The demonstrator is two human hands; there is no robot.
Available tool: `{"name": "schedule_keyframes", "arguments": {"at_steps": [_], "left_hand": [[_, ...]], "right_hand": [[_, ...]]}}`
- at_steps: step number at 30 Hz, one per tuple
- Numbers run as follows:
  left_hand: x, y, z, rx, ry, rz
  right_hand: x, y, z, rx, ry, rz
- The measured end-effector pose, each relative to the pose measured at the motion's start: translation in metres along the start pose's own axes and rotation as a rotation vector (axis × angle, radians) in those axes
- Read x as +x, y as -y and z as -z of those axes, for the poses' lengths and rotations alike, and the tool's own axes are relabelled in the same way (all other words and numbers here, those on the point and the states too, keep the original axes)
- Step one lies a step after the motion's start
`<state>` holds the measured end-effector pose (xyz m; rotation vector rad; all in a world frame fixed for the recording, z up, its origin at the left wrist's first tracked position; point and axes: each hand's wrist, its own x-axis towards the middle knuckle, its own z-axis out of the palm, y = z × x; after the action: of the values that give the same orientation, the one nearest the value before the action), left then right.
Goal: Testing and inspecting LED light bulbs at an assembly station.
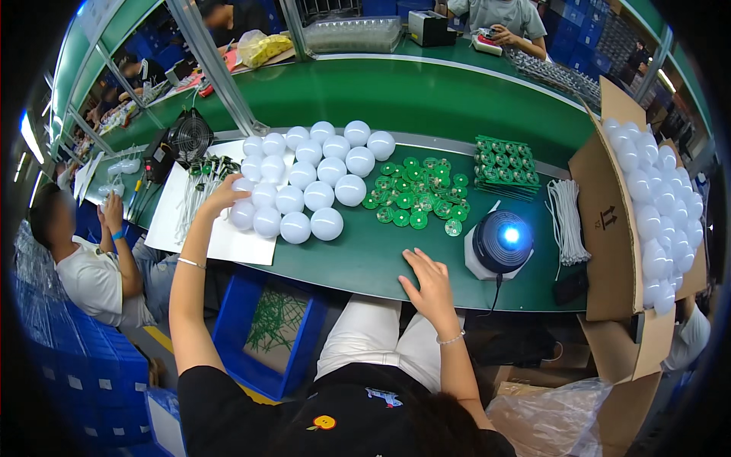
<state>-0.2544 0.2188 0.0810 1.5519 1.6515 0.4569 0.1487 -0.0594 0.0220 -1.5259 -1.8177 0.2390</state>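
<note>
My left hand (222,196) reaches to the left edge of a group of white bulb globes (295,228). Its thumb and fingers are closed around one globe (242,185) there. My right hand (428,283) rests near the front edge of the green table (350,266), fingers spread, holding nothing. Beyond it lie many round green circuit boards (419,194) in a loose spread. To its right stands a dark round device (499,242) with a bright blue-white light and a pale base.
Stacked green board panels (506,164) and a bundle of white wires (567,225) lie at right, beside a cardboard box (609,221) full of globes. Wired parts (199,190) lie on white paper (171,217), near a black fan (189,135). A blue bin (237,320) stands below. Co-workers sit nearby.
</note>
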Motion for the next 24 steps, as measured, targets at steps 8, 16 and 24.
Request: {"name": "schedule_keyframes", "arguments": {"at_steps": [8, 16, 24], "left_hand": [[0.003, 0.026, 0.008, 0.427, -0.532, -0.491], [-0.126, -0.067, -0.093, 0.593, -0.615, -1.013], [-0.189, -0.085, -0.234, -0.268, 0.015, -0.779]], "right_hand": [[-0.002, -0.001, -0.002, -0.016, -0.007, 0.003], [-0.004, -0.006, 0.006, 0.292, -0.01, -0.094], [-0.015, 0.021, 0.041, 0.47, 0.034, -0.078]]}}
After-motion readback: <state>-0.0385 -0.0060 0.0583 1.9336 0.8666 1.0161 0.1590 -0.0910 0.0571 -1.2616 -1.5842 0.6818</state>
